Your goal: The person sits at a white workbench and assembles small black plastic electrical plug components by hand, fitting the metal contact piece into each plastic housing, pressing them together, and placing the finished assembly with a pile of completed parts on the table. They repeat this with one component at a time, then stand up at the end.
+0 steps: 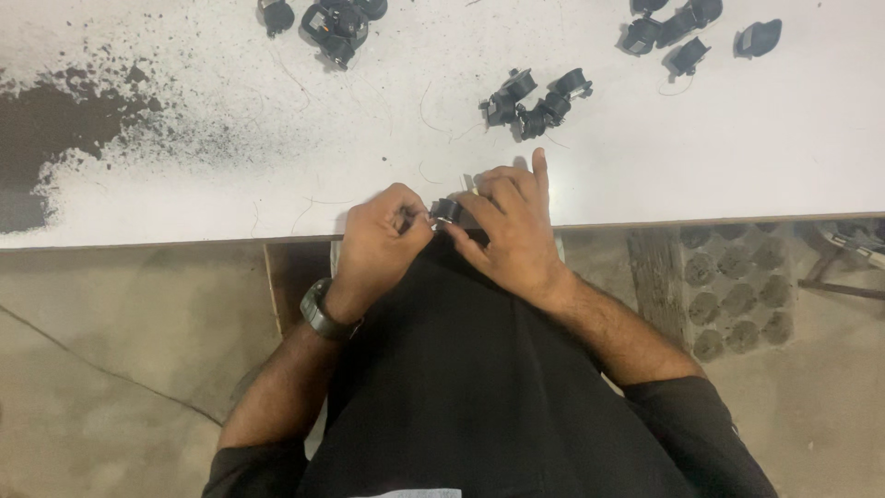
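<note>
At the near edge of the white table (pixel 645 175), just above the person's black-clothed lap, both hands meet over one small black moulded plastic part (pixel 447 211). It sits between the fingertips, right at the table's rim, and only a sliver of it shows. The left hand (pixel 383 231), with a dark watch (pixel 320 312) on its wrist, is curled tight at 9 o'clock of the part, pinching what looks like a thin pale wire or pin against it; the detail is too small to be sure. The right hand (pixel 512 226) grips the part from 3 o'clock with thumb and bent fingers, its forefinger pointing up toward 12 o'clock.

Judging by its size and the loose pieces like it, the part is light, stiff and hard-shelled, probably a little slick, so a fingertip pinch on its opposite flat sides seems the surest hold. Any fine wire on it would likely bend or snap if pulled, so the body is the better place to grasp.

At 12 o'clock from the hands lies a cluster of similar black round-bodied parts (pixel 539 100). Another heap (pixel 336 20) sits toward 11 o'clock, and a third group (pixel 687 32) toward 1 o'clock near the far edge. A dark patch of worn, speckled surface (pixel 46 138) spreads at 10 o'clock. Thin stray wire strands (pixel 433 111) lie on the table between the piles.
</note>
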A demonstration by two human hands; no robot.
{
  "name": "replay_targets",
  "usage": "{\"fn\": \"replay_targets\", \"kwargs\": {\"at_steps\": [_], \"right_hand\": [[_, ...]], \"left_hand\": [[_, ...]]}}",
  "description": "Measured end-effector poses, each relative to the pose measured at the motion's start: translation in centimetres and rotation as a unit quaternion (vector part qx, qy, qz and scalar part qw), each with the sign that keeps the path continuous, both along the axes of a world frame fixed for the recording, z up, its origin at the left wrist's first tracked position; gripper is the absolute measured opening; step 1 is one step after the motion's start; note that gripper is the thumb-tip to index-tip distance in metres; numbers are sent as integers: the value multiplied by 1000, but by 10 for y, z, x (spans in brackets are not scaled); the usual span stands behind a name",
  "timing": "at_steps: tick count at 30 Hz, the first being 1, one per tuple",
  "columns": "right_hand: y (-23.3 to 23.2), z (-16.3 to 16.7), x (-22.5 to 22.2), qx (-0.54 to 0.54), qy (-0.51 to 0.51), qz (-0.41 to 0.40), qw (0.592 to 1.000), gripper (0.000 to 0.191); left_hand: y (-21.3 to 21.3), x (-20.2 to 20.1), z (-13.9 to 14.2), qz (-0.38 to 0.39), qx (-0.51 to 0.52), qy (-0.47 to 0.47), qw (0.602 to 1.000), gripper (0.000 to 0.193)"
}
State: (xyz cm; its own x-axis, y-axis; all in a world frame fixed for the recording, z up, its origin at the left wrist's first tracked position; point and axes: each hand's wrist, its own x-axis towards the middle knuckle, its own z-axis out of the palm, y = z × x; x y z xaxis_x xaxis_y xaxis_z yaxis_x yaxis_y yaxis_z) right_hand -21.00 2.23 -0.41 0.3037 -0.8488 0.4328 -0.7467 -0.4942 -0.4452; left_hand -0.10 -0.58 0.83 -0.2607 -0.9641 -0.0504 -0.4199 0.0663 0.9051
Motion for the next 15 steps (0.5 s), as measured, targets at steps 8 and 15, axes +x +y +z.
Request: {"fn": "replay_targets", "kwargs": {"at_steps": [8,15], "right_hand": [[19,-17,9,-12,-180,51,982,30],[20,-20,13,-28,-137,41,989,31]], "left_hand": [[7,-3,-16,-8,-11,105,994,4],[7,-5,-18,2,-7,106,994,3]]}}
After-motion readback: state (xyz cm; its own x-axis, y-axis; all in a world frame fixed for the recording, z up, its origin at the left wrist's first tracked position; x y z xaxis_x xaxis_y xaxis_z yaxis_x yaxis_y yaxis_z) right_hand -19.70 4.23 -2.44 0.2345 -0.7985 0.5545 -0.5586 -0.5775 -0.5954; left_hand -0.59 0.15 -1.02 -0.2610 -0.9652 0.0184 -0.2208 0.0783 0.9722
